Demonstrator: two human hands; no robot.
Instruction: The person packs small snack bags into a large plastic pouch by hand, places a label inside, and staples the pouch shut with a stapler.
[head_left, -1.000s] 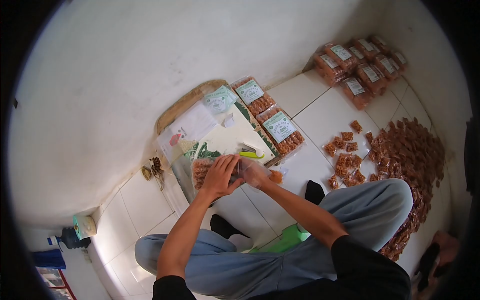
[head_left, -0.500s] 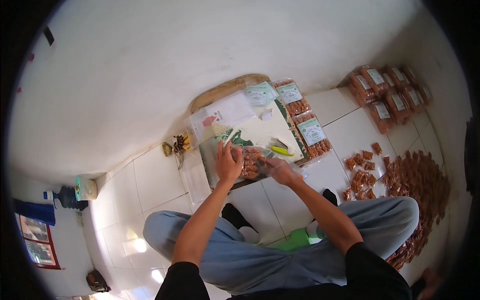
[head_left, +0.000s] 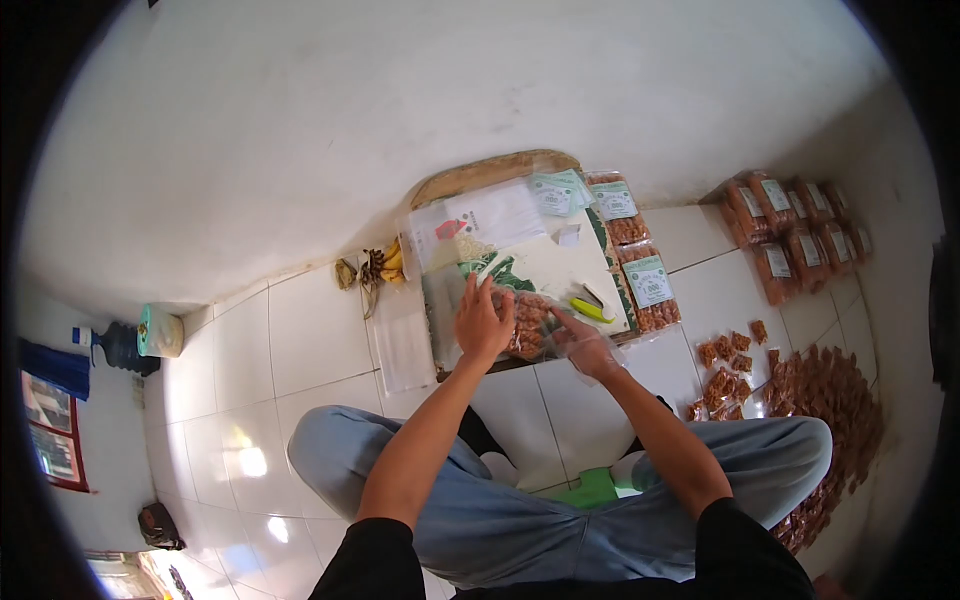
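The left hand [head_left: 482,322] was on top of the brown snacks [head_left: 524,318] one second ago, and now it is at their left side, so more of them can be seen. The clear bag [head_left: 537,350] with the snacks in it lies at the near edge of the low counter [head_left: 550,270]. The left hand leans on the bag with its fingers a bit bent. The right hand [head_left: 587,350] is at the other end, with its fingers next to the snacks and thin plastic around it. I cannot tell if the hands are squeezing or just touching.

A green stapler [head_left: 592,310] lies just past the right hand. Farther back are a small white box [head_left: 569,235], some flat plastic bags [head_left: 500,215] and a few green labels [head_left: 555,193]. Two full packs [head_left: 652,290] lie in a row along the right side. On the floor [head_left: 320,330] to the left are yellow bananas [head_left: 392,262]. To the right is a big pile of little packs [head_left: 825,410], and bigger packs [head_left: 800,235] are stacked behind it.
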